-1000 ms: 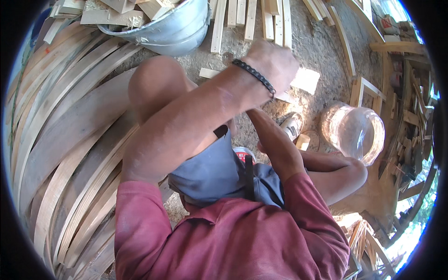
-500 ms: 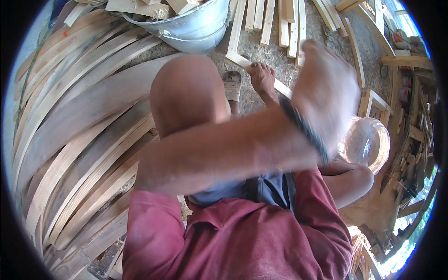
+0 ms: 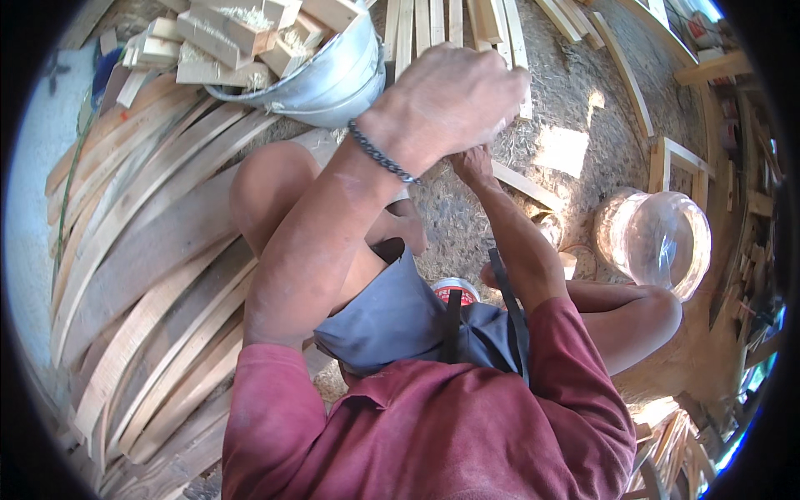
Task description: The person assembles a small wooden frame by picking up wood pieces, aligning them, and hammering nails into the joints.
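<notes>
My left hand (image 3: 458, 96), with a dark braided bracelet (image 3: 379, 154) at the wrist, is raised in front of me with its fingers curled closed. Whatever it may hold is hidden on its far side. Just below it, my right hand (image 3: 473, 165) grips a pale wooden strip (image 3: 533, 187) that extends to the right near the floor. The left hand covers the right fingertips and the strip's other end.
Long curved boards (image 3: 142, 250) fill the left side. A metal tub (image 3: 333, 79) heaped with wood blocks (image 3: 233, 37) stands at the upper left. More strips (image 3: 621, 71) lie ahead. A clear plastic jar (image 3: 658, 237) and a small wooden frame (image 3: 679, 171) sit at right.
My left arm has swung leftward from across my body, and its hand now hovers over the right hand. The right hand stays on the strip. My view has shifted slightly.
</notes>
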Action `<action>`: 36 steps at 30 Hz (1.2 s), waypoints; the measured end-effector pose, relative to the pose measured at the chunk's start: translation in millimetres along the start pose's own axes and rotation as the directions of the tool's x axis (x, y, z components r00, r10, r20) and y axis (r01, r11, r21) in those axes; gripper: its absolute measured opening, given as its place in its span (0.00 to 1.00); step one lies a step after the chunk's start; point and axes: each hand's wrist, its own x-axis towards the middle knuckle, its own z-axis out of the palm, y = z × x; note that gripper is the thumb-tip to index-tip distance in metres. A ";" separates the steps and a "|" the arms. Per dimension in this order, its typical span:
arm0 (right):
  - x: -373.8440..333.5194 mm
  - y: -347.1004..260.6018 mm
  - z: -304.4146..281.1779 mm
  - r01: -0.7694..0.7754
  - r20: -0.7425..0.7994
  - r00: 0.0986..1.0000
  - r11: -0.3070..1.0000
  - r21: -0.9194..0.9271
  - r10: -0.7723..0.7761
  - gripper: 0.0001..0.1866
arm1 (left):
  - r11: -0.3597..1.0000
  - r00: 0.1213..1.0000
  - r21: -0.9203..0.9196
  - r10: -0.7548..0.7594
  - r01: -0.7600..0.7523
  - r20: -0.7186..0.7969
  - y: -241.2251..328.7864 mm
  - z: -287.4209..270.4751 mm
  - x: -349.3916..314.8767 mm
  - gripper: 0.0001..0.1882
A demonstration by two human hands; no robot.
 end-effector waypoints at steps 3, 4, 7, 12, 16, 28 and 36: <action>8.3 0.4 8.2 0.063 -0.042 0.997 0.996 -0.065 -0.066 0.22 | 0.990 0.970 -0.080 0.096 -0.117 -0.223 -5.5 -11.1 -1.7 0.14; 8.1 2.9 9.4 0.083 -0.035 0.996 0.992 -0.096 -0.087 0.22 | 0.987 0.961 -0.079 0.114 -0.138 -0.252 -3.6 -14.1 -2.3 0.15; 2.2 -25.3 3.3 0.198 -0.014 0.979 0.958 -0.206 -0.205 0.22 | 0.986 0.960 -0.084 0.119 -0.144 -0.255 -0.8 -16.6 -11.5 0.15; -11.7 -12.2 42.0 0.099 0.000 0.995 0.981 -0.164 -0.100 0.26 | 0.972 0.982 -0.183 0.122 -0.147 -0.142 7.6 -13.1 -2.6 0.17; -14.3 -33.5 5.3 -0.067 0.118 0.990 0.996 -0.057 0.073 0.25 | 0.966 0.996 -0.250 0.045 -0.064 -0.081 -5.6 -5.6 3.2 0.19; -180.3 113.2 -366.4 -0.345 0.317 0.848 0.897 -0.277 0.425 0.14 | 0.989 0.982 -0.108 0.111 -0.096 0.151 22.9 19.0 13.8 0.24; -319.2 327.7 -378.3 -0.447 0.335 0.802 0.869 -0.213 0.495 0.11 | 0.986 0.948 -0.155 0.110 -0.065 0.299 23.0 68.1 35.5 0.26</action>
